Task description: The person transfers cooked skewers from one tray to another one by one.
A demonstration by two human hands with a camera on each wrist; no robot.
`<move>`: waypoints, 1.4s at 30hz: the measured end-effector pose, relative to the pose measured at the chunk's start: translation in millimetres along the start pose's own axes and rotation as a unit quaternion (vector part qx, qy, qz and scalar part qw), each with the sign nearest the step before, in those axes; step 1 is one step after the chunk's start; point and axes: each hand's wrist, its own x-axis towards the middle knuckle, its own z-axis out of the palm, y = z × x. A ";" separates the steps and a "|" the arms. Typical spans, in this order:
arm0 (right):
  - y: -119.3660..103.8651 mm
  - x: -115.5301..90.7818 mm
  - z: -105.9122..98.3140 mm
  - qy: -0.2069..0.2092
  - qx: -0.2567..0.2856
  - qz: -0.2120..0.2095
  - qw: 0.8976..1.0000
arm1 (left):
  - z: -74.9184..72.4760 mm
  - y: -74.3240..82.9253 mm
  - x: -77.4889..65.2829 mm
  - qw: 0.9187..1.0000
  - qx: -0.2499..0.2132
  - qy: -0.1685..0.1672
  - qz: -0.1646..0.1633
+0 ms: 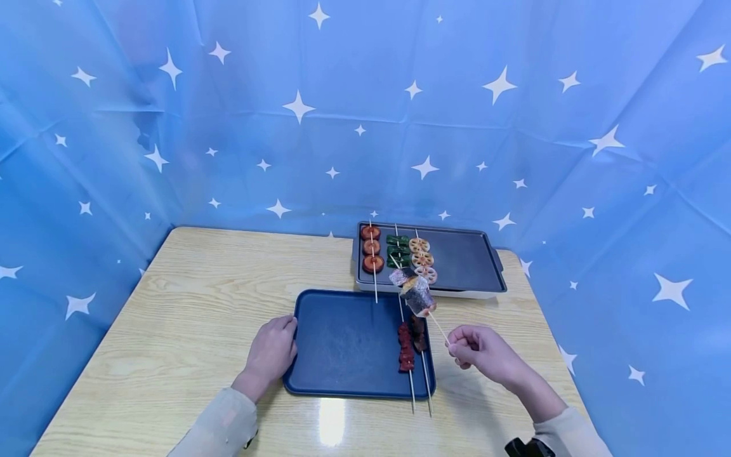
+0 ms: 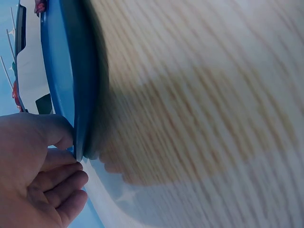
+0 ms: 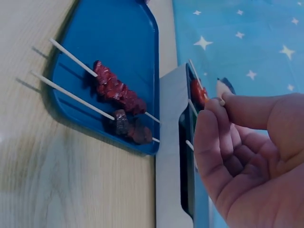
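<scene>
In the head view my right hand pinches the lower end of a wooden skewer threaded with silvery fish pieces. The fish skewer is held up in the air, tilted, overlapping the tray's top right corner and the grill's front edge in this view. My left hand grips the left rim of a blue tray; in the left wrist view the thumb and forefinger pinch that rim. A red meat skewer and a darker brown meat skewer lie along the tray's right side, their sticks jutting past its front edge.
Behind the tray stands a grill plate with a dark top and side handles. On its left half lie skewers of round brown-red slices, green pieces and lotus root slices. Blue starry cloth surrounds the wooden table.
</scene>
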 end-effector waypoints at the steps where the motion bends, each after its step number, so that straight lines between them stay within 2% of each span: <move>1: 0.7 -1.9 0.4 -0.005 0.000 -0.001 1.000 | -0.2 0.3 0.0 1.000 0.000 0.000 0.000; 8: 8.1 -14.5 4.7 -0.037 -0.001 -0.007 0.999 | -0.4 -0.2 0.4 1.000 0.002 -0.010 -0.004; 23: 9.5 -25.4 10.7 -0.057 -0.028 -0.011 0.998 | 1.9 -3.1 0.0 1.000 -0.003 -0.013 -0.008; 34: 13.5 -26.1 20.0 -0.072 -0.007 -0.006 0.997 | 1.6 -3.5 1.0 1.000 -0.003 -0.018 -0.006; 42: 17.4 -21.8 36.5 -0.073 0.029 0.006 0.997 | 2.0 -2.8 1.4 1.000 -0.005 -0.017 -0.003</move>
